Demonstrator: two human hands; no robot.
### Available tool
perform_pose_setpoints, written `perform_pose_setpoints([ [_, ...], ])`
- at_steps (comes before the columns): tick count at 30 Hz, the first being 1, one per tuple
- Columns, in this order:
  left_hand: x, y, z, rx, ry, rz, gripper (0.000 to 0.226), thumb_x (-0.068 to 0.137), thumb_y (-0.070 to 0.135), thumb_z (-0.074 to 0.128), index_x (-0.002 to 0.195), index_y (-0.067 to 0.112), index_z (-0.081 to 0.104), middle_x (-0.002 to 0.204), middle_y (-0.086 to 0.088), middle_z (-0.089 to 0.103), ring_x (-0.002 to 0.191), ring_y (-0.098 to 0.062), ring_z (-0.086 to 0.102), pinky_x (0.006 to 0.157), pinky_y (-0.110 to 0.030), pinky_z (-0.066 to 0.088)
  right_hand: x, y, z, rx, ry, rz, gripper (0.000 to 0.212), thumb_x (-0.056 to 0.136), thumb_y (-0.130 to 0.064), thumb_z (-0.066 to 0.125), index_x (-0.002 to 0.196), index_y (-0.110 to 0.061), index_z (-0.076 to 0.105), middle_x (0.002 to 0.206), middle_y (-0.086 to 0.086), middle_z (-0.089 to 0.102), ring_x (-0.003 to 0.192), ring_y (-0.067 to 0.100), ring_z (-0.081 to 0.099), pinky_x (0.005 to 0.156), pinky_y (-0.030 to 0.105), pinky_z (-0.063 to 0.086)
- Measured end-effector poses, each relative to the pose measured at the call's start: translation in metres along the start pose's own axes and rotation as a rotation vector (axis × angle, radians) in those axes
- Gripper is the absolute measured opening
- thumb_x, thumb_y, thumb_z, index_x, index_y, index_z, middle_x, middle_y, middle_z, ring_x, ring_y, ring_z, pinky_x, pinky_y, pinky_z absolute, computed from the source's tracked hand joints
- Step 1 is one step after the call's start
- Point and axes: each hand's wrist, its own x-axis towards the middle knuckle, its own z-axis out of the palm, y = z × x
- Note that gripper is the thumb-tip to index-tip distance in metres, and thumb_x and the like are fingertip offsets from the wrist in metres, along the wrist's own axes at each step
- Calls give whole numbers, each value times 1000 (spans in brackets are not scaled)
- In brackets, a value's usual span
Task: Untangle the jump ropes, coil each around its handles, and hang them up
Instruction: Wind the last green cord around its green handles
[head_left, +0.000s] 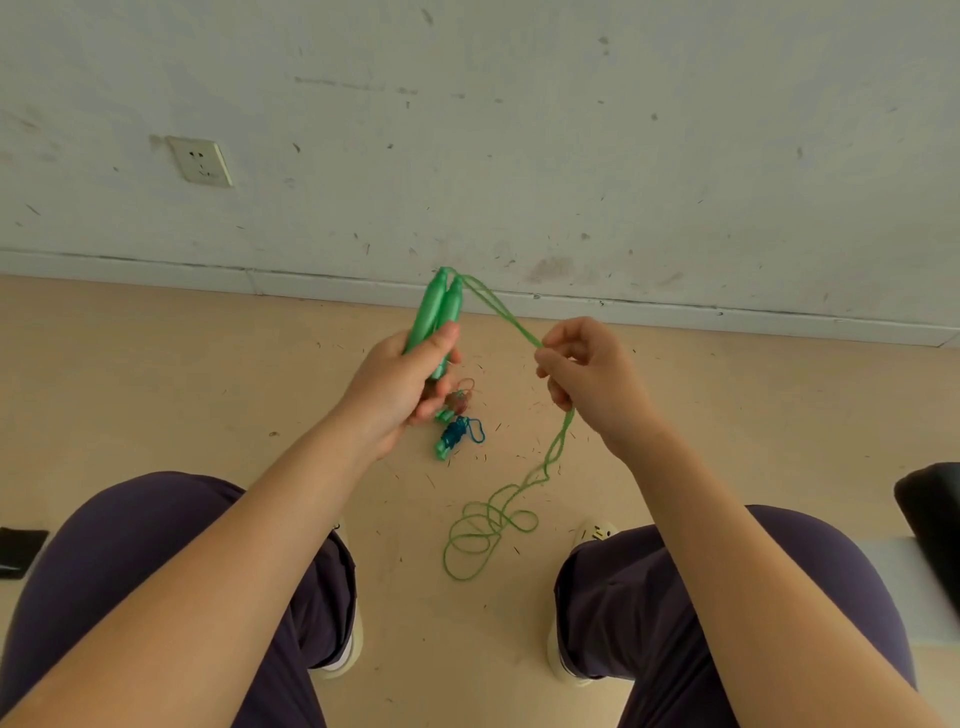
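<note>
While the left hand (400, 387) grips both green handles (436, 314) side by side, tips pointing away toward the wall, the right hand (587, 379) pinches the doubled green rope (501, 306) just right of them; slack trails to the floor (156, 395).

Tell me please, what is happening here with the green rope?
A seated person is working on a green jump rope. The left hand grips the two green handles held together, pointing toward the wall. The right hand pinches the doubled green cord just beyond the handles. The rest of the cord hangs down to loose loops on the floor, so no coil is wound yet. Another small bundle, blue and green, lies on the floor below the left hand.
</note>
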Motion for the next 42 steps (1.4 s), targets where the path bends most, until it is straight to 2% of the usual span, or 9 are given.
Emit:
perform_pose_setpoints([
  [4,0,-4,2,237,55,-25,27,98,38,57,97,12,61,61,-1,54,38,-8,37,40,-20,29,-7,0,9,-288,-178,-8,5,89,-10,68,89,-14,64,76,1,70,50,7,54,54,28,50],
  [10,-5,-6,-1,711,-391,-223,18,94,32,62,96,15,57,65,-1,58,42,-10,38,44,-23,31,-13,-12,7,-213,-361,-63,6,84,-8,73,87,-13,74,75,-6,69,68,3,62,68,18,52],
  [13,-9,-3,4,698,-545,-293,33,93,37,66,111,12,58,63,1,58,44,-12,36,47,-25,31,-13,-15,8,-172,-381,-108,10,82,-7,76,86,-16,73,80,-3,71,70,0,61,69,20,52],
  [18,-16,5,11,610,-656,-249,43,89,59,53,95,18,64,60,0,53,44,-11,33,49,-26,32,-13,-15,11,-126,-389,-115,10,82,-8,77,88,-10,69,83,3,69,58,-4,58,57,11,43],
  [22,-16,5,11,495,-611,-195,61,90,66,39,94,10,64,56,0,48,44,-12,27,45,-23,28,-12,-14,6,-49,-392,-88,12,87,-10,71,93,-2,66,80,4,68,70,10,61,63,22,48],
  [25,-12,5,9,398,-514,-164,48,100,55,38,92,11,57,57,-2,44,43,-10,23,42,-22,23,-11,-12,1,-8,-390,-77,14,94,-15,63,101,-5,69,90,16,68,76,17,58,65,26,47],
  [30,-8,2,6,297,-373,-129,27,101,46,45,93,22,55,63,-6,44,44,-10,34,42,-21,21,-12,-10,-1,6,-416,-68,21,90,-14,69,111,-16,70,95,3,70,76,14,63,67,31,49],
  [36,-4,-4,4,163,-162,-108,41,80,56,69,106,24,68,70,-6,58,46,-11,36,41,-21,24,-10,-9,4,18,-313,-88,29,84,-4,74,110,-14,69,89,-7,69,68,2,62,62,16,46],
  [42,-8,-8,15,272,-110,-150,37,99,46,50,112,11,54,67,0,48,47,-10,33,44,-23,24,-12,-8,12,-60,-319,-109,32,81,-12,78,110,-20,71,78,-18,68,70,1,61,70,16,49],
])
